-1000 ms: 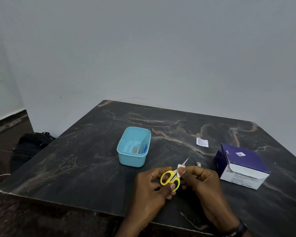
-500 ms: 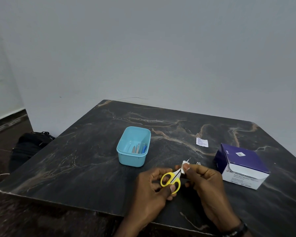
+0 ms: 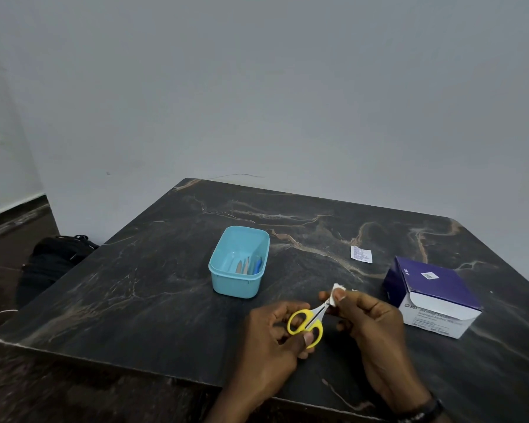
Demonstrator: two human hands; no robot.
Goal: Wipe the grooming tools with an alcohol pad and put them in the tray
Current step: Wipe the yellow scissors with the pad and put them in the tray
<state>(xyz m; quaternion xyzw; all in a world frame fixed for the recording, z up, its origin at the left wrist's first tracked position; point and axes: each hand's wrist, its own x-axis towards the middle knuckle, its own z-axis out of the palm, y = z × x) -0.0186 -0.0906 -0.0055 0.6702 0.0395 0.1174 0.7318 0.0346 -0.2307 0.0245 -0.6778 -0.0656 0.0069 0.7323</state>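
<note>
My left hand (image 3: 271, 337) grips the yellow handles of small scissors (image 3: 305, 324) just above the near edge of the dark marble table (image 3: 153, 285). My right hand (image 3: 367, 322) pinches a white alcohol pad (image 3: 337, 293) around the blades near their tip, so the tip is hidden. The light blue tray (image 3: 223, 271) stands behind my hands, left of centre, with several slim tools lying inside it.
A purple and white box of alcohol swabs (image 3: 434, 296) sits at the right. An empty white pad wrapper (image 3: 361, 254) lies behind it. A black bag (image 3: 52, 257) lies on the floor at the left, beside the wall.
The pad in my right hand has slid along the scissor blades from near the pivot out to the tip. My left hand has kept hold of the handles.
</note>
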